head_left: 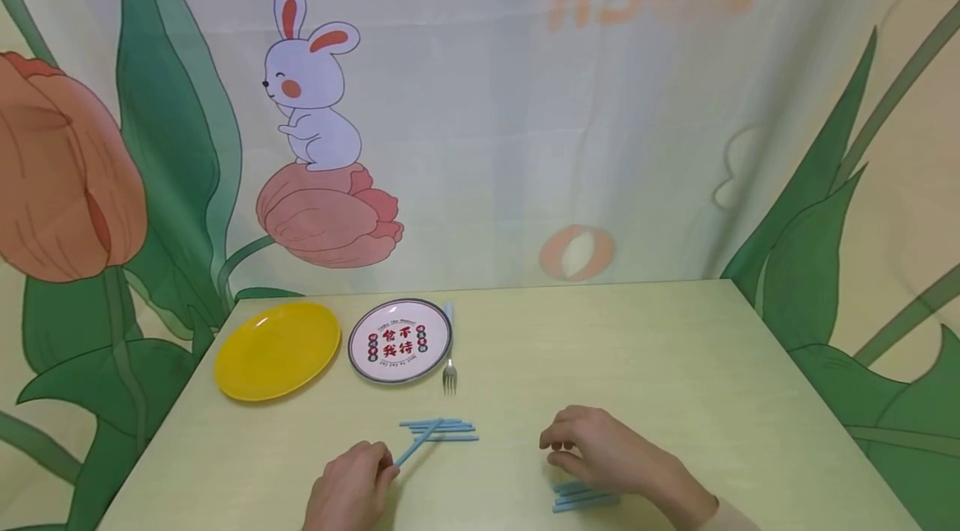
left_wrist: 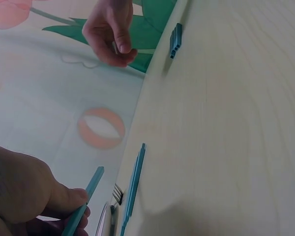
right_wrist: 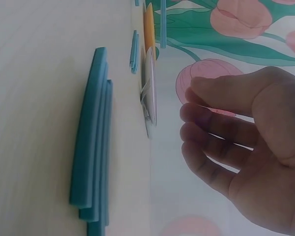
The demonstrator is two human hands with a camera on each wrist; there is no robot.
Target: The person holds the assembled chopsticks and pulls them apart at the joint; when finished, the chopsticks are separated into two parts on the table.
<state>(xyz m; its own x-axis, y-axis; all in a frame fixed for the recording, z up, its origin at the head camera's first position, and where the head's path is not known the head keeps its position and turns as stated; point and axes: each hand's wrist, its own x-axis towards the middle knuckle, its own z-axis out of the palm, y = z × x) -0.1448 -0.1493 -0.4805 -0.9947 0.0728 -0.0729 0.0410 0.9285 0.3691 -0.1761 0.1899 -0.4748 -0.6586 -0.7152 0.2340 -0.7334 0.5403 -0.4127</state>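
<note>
My left hand (head_left: pixel 351 488) pinches one light-blue stick (head_left: pixel 411 451) between thumb and fingers. The stick slants up and away over a small group of similar blue sticks (head_left: pixel 467 438) on the table. In the left wrist view, the held stick (left_wrist: pixel 92 186) appears raised off the tabletop. My right hand (head_left: pixel 600 452) hovers above a second group of blue sticks (head_left: pixel 577 503), partly covering them. Its fingers are loosely bent, and the right wrist view shows the hand (right_wrist: pixel 255 132) holding nothing, apart from the sticks (right_wrist: pixel 90 137) lying side by side.
A yellow plate (head_left: pixel 277 352) lies at the back left. Beside it is a white plate (head_left: pixel 400 364) with a dark rim and red lettering. A fork (head_left: pixel 450 377) lies along that plate's right side. Behind the table (head_left: pixel 637 364) hangs a printed cloth (head_left: pixel 480 139).
</note>
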